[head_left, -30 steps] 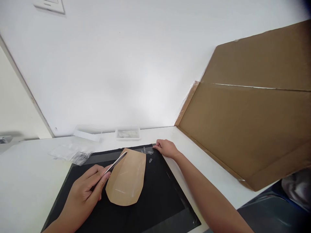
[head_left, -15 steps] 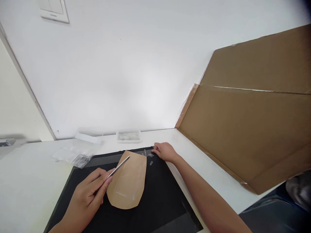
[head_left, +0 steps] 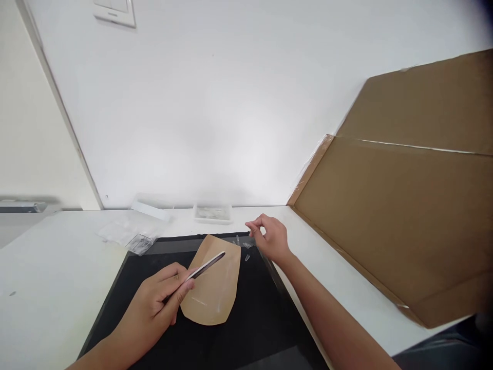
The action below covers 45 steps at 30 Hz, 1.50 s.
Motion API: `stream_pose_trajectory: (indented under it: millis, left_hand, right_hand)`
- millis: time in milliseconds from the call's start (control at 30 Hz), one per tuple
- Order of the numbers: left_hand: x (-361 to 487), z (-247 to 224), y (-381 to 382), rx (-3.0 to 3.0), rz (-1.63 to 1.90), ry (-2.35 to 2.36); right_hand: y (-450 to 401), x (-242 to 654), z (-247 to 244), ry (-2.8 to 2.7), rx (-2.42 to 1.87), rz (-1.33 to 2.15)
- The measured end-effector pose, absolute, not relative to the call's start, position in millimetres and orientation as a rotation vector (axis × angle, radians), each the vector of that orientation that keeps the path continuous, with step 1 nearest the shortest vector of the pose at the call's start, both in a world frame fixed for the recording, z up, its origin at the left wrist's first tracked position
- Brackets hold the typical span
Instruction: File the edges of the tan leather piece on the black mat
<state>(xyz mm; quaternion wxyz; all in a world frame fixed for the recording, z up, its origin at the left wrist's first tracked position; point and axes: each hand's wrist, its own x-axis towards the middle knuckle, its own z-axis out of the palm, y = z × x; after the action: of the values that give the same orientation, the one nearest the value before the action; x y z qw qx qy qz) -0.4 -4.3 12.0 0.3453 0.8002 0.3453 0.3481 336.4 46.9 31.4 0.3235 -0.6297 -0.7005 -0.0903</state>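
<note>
My left hand grips a nail file, slim with a rounded end, one side pale and the other dark. It slants up and right above a tan sheet of backing paper with a shiny surface, which lies on a black mat. At the mat's far right corner, my right hand is raised slightly with thumb and forefinger pinched together. Whatever sits in that pinch is too small to make out. Several clear false nail tips lie on the mat just left of the right hand.
A clear plastic box with pale pieces stands against the wall. Left of it are crumpled plastic packaging and a white strip. A large cardboard panel leans on the right. One small piece lies far left on the white table.
My right hand has lifted from the mat's far corner, its fingers now pinched. My left hand still holds the nail file over the paper. The whole view has shifted a little.
</note>
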Motion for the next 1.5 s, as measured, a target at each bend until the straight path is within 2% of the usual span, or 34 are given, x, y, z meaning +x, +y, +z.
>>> stream_pose_trajectory:
  millis: [133,233,933,1133,1500]
  left_hand:
    - [-0.6,10.9,-4.0,2.021,0.906,0.958]
    - [-0.6,10.9,-3.5,1.995,0.903,0.981]
    - [3.8,2.4,-9.4,1.717,0.824,1.016]
    - [4.2,1.4,-8.9,1.669,0.834,1.014]
    - [8.9,7.7,-13.4,1.608,0.883,1.028]
  right_hand:
    - [22.0,287.8,34.7,-1.845,-1.036,-0.363]
    - [13.1,266.9,29.1,-1.907,-0.912,-0.391]
    - [9.3,232.2,16.1,-1.832,-1.155,-0.385]
    - [11.2,228.3,12.0,-1.901,-1.066,-0.349]
    - [9.6,218.9,11.2,-1.879,-1.074,-0.5]
